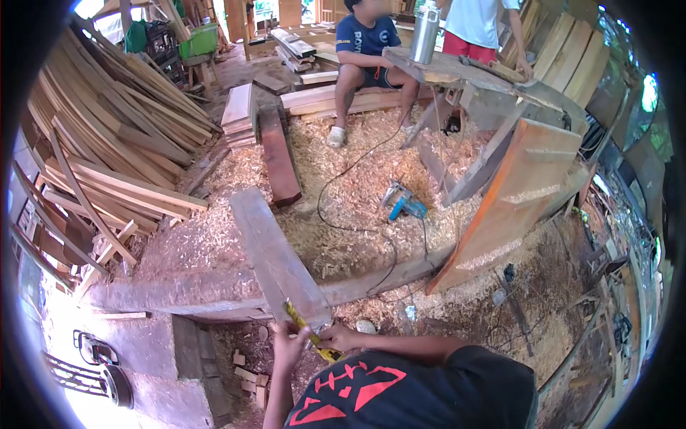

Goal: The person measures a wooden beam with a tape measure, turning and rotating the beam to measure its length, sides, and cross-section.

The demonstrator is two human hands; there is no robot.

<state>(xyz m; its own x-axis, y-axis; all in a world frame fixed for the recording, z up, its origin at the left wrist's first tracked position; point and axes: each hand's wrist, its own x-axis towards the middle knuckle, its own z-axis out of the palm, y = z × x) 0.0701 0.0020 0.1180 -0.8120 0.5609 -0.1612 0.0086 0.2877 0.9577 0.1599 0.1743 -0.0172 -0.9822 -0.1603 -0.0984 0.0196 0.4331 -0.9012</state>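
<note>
A yellow tape measure (329, 354) is between my hands, and its yellow blade (294, 314) reaches over the near end of a weathered wooden plank (275, 250). My left hand (288, 342) is closed on the blade, just below the plank's end. From the right, my right hand (341, 337) has its fingers closed at the tape measure, close to its case; the exact grip is partly hidden. The plank slopes away from me, resting across a long timber beam (193, 289).
A blue power saw (406, 204) lies on wood shavings with its cord trailing. A wide wooden panel (511, 204) leans at the right. Long boards (107, 107) are stacked at the left. A seated person (368, 50) and a standing person (475, 28) are by a workbench (457, 71) holding a metal flask (425, 34).
</note>
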